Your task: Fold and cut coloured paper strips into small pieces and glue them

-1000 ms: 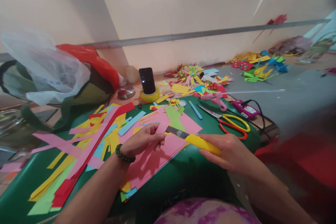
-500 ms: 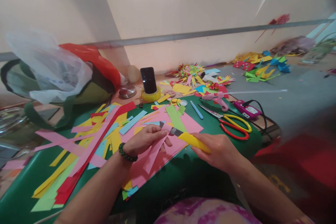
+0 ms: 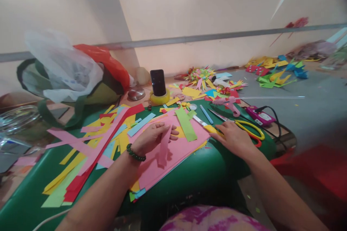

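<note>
My left hand [image 3: 155, 135] is closed on a folded pink paper strip [image 3: 164, 148], pinched near its top, with its lower end hanging over the stack of pink paper sheets [image 3: 181, 160]. My right hand [image 3: 231, 137] grips the yellow handle of a knife [image 3: 210, 129]. The blade points up and left, low over the far right part of the stack. A light green paper strip [image 3: 186, 125] lies on the sheets between my hands. Scissors [image 3: 251, 130] with yellow and red handles lie just beyond my right hand, partly hidden by it.
Coloured paper strips [image 3: 99, 151] lie in a pile on the left. At the back, a phone [image 3: 158, 83] leans upright by a yellow tape roll [image 3: 159, 98]. A pink glue gun [image 3: 227, 104], a light blue stick [image 3: 206, 114] and a purple power box [image 3: 260, 116] lie to the right.
My right hand has moved right and away from my left hand, carrying the knife off the pink strip and down toward the scissors. My left hand still holds the strip.
</note>
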A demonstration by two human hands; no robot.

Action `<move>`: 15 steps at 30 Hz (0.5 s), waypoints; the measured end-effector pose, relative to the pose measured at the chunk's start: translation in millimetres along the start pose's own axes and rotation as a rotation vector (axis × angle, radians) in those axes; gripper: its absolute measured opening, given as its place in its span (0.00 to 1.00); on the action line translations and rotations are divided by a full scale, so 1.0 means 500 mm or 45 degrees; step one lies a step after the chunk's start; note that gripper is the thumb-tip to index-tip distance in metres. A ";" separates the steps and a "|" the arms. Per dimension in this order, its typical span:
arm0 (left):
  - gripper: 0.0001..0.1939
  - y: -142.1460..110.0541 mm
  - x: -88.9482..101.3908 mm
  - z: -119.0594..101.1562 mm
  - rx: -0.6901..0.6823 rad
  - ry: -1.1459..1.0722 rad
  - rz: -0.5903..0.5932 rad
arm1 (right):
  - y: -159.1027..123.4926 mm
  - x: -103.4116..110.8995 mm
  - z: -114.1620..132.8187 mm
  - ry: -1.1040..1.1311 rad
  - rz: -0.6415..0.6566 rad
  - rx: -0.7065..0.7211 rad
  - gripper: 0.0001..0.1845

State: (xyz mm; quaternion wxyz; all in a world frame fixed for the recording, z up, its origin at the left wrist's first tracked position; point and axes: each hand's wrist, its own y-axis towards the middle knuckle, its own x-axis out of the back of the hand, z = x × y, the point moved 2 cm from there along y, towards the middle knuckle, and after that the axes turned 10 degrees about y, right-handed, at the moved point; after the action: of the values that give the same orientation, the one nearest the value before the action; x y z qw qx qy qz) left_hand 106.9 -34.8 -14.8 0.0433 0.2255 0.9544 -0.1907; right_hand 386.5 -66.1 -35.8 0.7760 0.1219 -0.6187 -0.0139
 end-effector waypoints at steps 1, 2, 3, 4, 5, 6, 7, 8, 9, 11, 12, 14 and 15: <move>0.10 0.002 0.000 0.002 0.005 -0.020 -0.048 | 0.000 0.005 0.013 0.038 -0.086 0.058 0.18; 0.09 0.004 -0.001 0.004 0.010 -0.031 -0.084 | -0.003 0.011 0.030 0.115 -0.168 0.139 0.17; 0.09 0.005 -0.002 0.006 0.012 -0.033 -0.110 | -0.005 0.017 0.051 0.228 -0.226 0.239 0.16; 0.10 0.006 -0.003 0.008 0.007 -0.025 -0.126 | -0.008 0.023 0.075 0.362 -0.251 0.346 0.15; 0.10 0.006 -0.005 0.010 -0.003 -0.005 -0.131 | -0.009 0.028 0.100 0.499 -0.243 0.442 0.15; 0.12 0.006 -0.008 0.011 -0.021 0.027 -0.124 | -0.007 0.032 0.126 0.620 -0.231 0.518 0.14; 0.13 0.006 -0.010 0.012 -0.049 0.075 -0.111 | -0.001 0.034 0.149 0.712 -0.225 0.558 0.14; 0.15 0.004 -0.013 0.013 -0.084 0.137 -0.088 | 0.008 0.035 0.170 0.775 -0.228 0.561 0.13; 0.17 0.003 -0.016 0.012 -0.120 0.205 -0.058 | 0.021 0.033 0.185 0.824 -0.233 0.533 0.11; 0.20 -0.001 -0.021 0.011 -0.173 0.320 0.007 | 0.053 0.020 0.204 0.943 -0.193 0.416 0.11; 0.21 -0.002 -0.021 0.011 -0.182 0.356 0.026 | 0.071 0.010 0.207 1.036 -0.137 0.349 0.11; 0.22 -0.002 -0.017 0.009 -0.158 0.390 0.016 | 0.102 -0.014 0.204 1.257 -0.007 0.236 0.10; 0.22 -0.001 -0.012 0.007 -0.150 0.411 -0.019 | 0.115 -0.026 0.199 1.359 0.036 0.192 0.10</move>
State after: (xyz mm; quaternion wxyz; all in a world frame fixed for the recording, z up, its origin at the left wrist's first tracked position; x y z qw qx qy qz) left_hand 112.0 -39.1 -17.0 -0.0987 0.2432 0.9601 -0.0962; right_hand 280.0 -25.2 -16.2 0.9718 0.1588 -0.1394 0.1049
